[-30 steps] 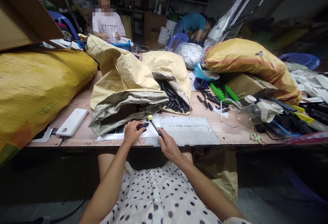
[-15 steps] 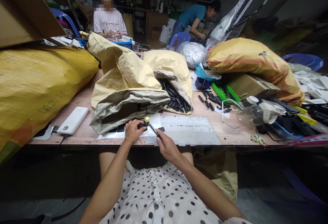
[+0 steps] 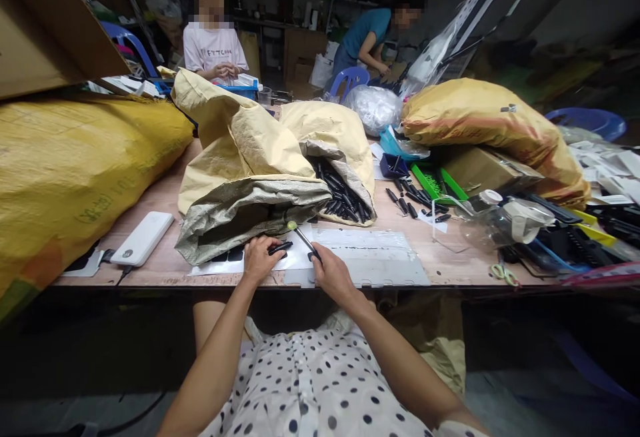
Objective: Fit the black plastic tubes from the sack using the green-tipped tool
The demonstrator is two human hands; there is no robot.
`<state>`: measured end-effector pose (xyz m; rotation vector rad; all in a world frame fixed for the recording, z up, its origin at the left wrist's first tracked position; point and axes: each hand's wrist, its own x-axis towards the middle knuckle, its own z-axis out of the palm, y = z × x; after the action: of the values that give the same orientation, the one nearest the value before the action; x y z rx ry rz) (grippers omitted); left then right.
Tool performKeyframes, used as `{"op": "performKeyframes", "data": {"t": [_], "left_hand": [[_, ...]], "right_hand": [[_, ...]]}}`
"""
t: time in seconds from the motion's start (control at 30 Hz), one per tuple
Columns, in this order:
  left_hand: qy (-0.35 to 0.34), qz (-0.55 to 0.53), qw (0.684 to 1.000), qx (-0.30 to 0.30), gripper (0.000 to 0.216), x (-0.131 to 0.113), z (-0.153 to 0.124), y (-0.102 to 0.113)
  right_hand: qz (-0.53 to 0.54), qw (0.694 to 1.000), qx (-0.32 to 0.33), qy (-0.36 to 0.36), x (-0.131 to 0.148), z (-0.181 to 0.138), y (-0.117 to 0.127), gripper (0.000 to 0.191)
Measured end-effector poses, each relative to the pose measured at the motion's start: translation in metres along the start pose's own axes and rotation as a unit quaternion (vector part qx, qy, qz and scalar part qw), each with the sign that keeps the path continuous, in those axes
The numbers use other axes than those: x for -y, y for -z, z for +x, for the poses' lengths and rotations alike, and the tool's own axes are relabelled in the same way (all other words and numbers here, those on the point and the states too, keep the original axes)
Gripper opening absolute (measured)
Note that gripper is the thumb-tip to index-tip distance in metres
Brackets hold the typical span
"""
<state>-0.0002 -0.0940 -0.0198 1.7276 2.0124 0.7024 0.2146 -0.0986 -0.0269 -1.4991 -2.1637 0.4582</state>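
My right hand (image 3: 333, 275) is closed round the dark handle of a small hammer (image 3: 303, 238) with a metal shaft and a yellowish round head. The head is raised, pointing away from me, just beyond a slim black cylindrical piece (image 3: 282, 247). My left hand (image 3: 261, 257) pinches that piece low over the table, beside the white sheet (image 3: 300, 257). Right in front of my left hand lies the gaping grey-lined mouth of a tan sack (image 3: 240, 213); its inside is dark. Another sack (image 3: 327, 120) just right of it spills similar black pieces (image 3: 343, 190).
A white power bank (image 3: 143, 238) with a cable lies left, beside a large yellow sack (image 3: 90, 170). On the right are a green tray (image 3: 457, 187), loose black pieces, a clear jug (image 3: 520, 220) and scissors (image 3: 505, 274). Two people are across the table.
The hammer head has lifted away from the black piece, and my right hand has shifted slightly right. My left hand stays put. Across the table, the seated person's hands have come together.
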Motion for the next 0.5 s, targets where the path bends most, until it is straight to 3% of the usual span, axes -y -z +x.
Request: {"op": "performKeyframes", "data": {"t": [0.17, 0.33, 0.5], "left_hand": [[-0.007, 0.01, 1.0, -0.015, 0.016, 0.001, -0.002, -0.003], [-0.022, 0.003, 1.0, -0.018, 0.015, 0.007, 0.0, -0.006], [-0.057, -0.063, 0.996, -0.023, 0.016, 0.009, -0.007, -0.002]], "right_hand": [[-0.176, 0.984, -0.015, 0.003, -0.009, 0.017, -0.003, 0.028], [-0.209, 0.974, -0.077, 0.034, -0.011, 0.016, -0.015, 0.027], [-0.226, 0.968, -0.096, 0.049, -0.01, 0.013, -0.019, 0.029]]}}
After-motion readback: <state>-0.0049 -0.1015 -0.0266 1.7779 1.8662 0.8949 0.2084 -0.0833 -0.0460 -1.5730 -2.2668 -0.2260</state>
